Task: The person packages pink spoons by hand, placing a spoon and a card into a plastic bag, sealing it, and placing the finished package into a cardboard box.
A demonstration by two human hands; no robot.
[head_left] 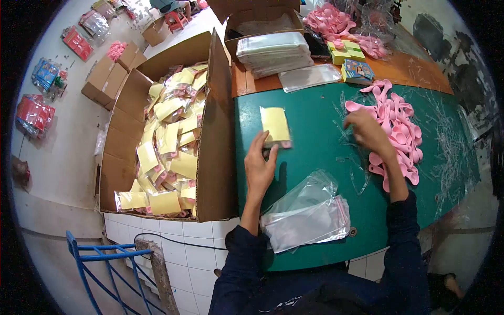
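My left hand point(259, 164) has its thumb and fingers closed at the lower left edge of a clear packet with a yellow card point(276, 124); a bit of pink shows at the packet's bottom. Curled fingers on my right hand point(369, 132) sit at the left side of a heap of pink measuring spoons point(401, 137). One pink spoon point(361, 108) lies just beyond its knuckles; whatever its fingertips hold is hidden. Nearest my body, between my forearms, rests a loose stack of clear plastic bags point(308, 222) on the green table point(315, 142).
Left of the table, a large cardboard box point(214, 142) holds many yellow-card packets point(168, 137). At the back are stacked clear bags point(274, 53), yellow card bundles point(346, 51) and a blue-printed card stack point(358, 71). Plastic scraps point(452, 157) litter the right side. A blue metal frame point(107, 253) stands lower left.
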